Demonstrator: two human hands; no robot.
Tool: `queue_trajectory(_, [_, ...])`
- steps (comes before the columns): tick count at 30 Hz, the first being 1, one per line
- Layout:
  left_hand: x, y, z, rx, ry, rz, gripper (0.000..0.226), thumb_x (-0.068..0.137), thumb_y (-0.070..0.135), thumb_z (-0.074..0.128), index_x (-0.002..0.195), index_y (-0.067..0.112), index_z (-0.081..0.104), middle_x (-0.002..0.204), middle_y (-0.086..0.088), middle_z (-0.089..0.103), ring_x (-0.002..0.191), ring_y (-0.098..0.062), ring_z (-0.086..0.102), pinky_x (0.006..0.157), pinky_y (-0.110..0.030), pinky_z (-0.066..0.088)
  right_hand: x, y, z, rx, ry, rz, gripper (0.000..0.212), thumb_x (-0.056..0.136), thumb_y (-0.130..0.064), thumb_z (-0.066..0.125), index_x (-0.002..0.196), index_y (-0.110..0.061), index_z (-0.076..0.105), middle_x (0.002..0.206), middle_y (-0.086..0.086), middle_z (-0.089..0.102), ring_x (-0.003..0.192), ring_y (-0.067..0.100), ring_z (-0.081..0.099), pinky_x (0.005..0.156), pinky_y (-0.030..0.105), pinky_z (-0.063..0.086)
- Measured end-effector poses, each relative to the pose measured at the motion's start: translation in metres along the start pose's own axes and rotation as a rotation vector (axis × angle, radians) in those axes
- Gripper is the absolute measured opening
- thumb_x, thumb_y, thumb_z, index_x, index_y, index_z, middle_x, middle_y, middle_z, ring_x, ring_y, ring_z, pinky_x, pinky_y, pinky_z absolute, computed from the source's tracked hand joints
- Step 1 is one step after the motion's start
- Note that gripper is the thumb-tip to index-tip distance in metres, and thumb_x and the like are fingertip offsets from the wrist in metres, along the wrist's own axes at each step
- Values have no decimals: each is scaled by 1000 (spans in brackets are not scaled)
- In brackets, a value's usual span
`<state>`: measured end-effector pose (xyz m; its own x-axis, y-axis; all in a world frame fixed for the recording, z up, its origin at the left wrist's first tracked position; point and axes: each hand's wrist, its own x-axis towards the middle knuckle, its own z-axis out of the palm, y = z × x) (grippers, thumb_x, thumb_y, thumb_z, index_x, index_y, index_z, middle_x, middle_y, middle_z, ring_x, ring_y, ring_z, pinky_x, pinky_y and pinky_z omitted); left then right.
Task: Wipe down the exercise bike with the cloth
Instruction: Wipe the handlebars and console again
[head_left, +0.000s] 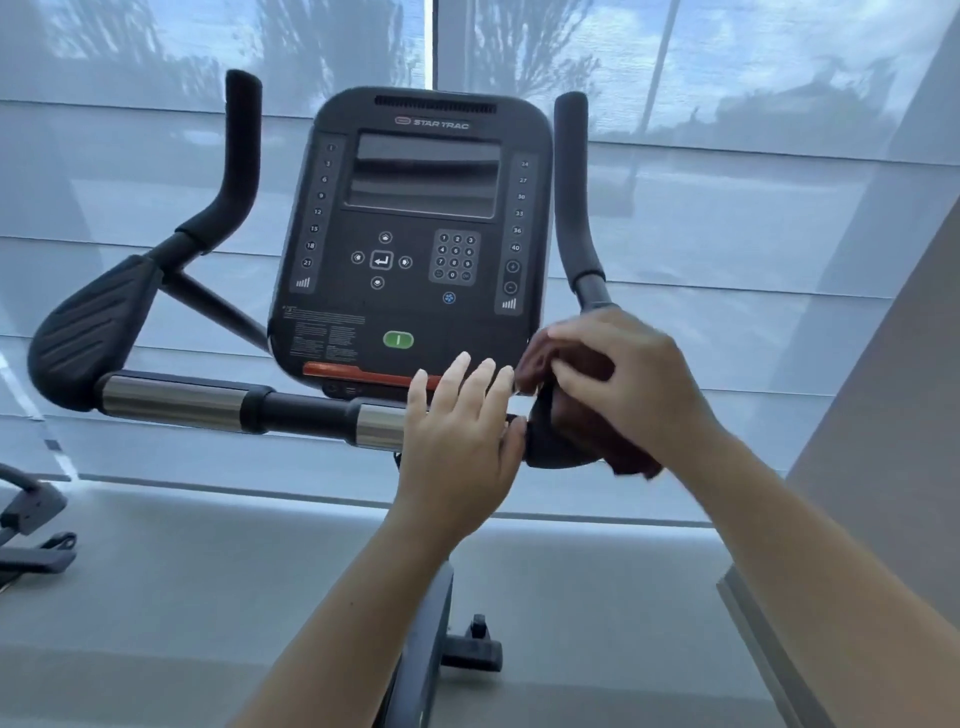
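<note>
While the right hand (618, 379) gripped the cloth (587, 415) against the right elbow pad (545, 441), left hand (462, 431) lay open; exercise bike (415, 218) console and left side appeared unwiped.

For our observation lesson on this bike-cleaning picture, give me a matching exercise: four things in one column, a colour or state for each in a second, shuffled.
Things:
1. start button
2. cloth
3. display screen
4. left hand

Descriptions:
A. dark reddish-brown, bunched
B. green
C. fingers extended, gripping nothing
D. blank, unlit

Pairs: 1-B, 2-A, 3-D, 4-C

The right hand presses the cloth on the handlebar's right end.
</note>
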<state>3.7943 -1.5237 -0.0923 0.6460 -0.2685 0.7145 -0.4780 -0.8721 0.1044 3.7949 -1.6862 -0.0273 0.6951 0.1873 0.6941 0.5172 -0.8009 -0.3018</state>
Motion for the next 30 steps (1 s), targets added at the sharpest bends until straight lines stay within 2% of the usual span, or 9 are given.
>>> queue_trajectory(3, [-3, -2, 7, 21, 70, -9, 41, 88, 29, 40, 106, 4, 67, 110, -10, 68, 110, -30, 58, 94, -52, 38, 33, 10, 1, -118, -103, 59, 25, 79, -27, 66, 104, -25, 66, 106, 1, 63, 102, 22, 56, 90, 32, 41])
queue_trajectory(5, [-4, -3, 10, 34, 102, 5, 40, 88, 28, 41, 105, 5, 68, 109, -10, 68, 109, -29, 60, 93, -52, 39, 19, 6, 6, -126, -138, 42, 30, 76, -35, 68, 104, -23, 66, 111, -1, 63, 106, 23, 54, 93, 30, 38])
queue_trajectory(9, [-4, -4, 13, 58, 142, 28, 41, 90, 29, 39, 107, 6, 68, 112, -10, 67, 108, -29, 60, 93, -51, 40, -36, -10, 9, -15, 32, -33, 32, 71, -36, 67, 96, -16, 68, 107, 1, 64, 99, 22, 57, 90, 21, 37])
queue_trajectory(12, [-6, -6, 14, 59, 155, 44, 41, 90, 29, 38, 108, 7, 68, 113, -9, 67, 108, -29, 60, 93, -50, 40, -10, 3, 3, 5, -17, -53, 21, 74, -23, 69, 93, -14, 69, 99, 4, 66, 95, 24, 59, 89, 29, 41])
queue_trajectory(14, [-6, -7, 13, 61, 152, 44, 41, 90, 29, 38, 108, 7, 67, 114, -9, 66, 109, -28, 60, 93, -50, 40, 24, 13, -2, -19, -22, 46, 18, 76, -16, 69, 94, -13, 69, 98, 6, 65, 97, 25, 58, 89, 32, 40])
queue_trajectory(17, [-8, -5, 13, 63, 152, 28, 41, 90, 29, 38, 109, 8, 67, 115, -9, 66, 109, -28, 59, 94, -49, 39, 31, 16, 3, -61, 15, 158, 18, 77, -16, 67, 95, -16, 67, 99, 5, 64, 99, 26, 55, 89, 34, 40])
queue_trajectory(23, [-8, -6, 16, 70, 181, 26, 40, 90, 28, 39, 109, 8, 67, 114, -8, 66, 107, -26, 61, 93, -47, 40, -20, -1, 2, 16, 33, -34, 13, 72, -18, 64, 85, -20, 68, 90, -2, 66, 86, 18, 57, 84, 26, 41])
queue_trajectory(28, [-8, -5, 15, 71, 176, 9, 40, 90, 29, 39, 110, 9, 67, 116, -7, 66, 107, -26, 60, 93, -47, 38, 41, 22, -1, -92, 45, 187, 17, 78, -15, 64, 94, -18, 68, 98, 6, 64, 98, 25, 56, 88, 35, 42])
queue_trajectory(30, [-8, -4, 16, 71, 178, 7, 40, 89, 29, 39, 110, 9, 67, 116, -7, 66, 106, -26, 60, 93, -47, 36, 30, 18, 4, -88, 62, 157, 17, 76, -15, 65, 91, -19, 68, 95, 5, 65, 95, 26, 57, 85, 34, 42])
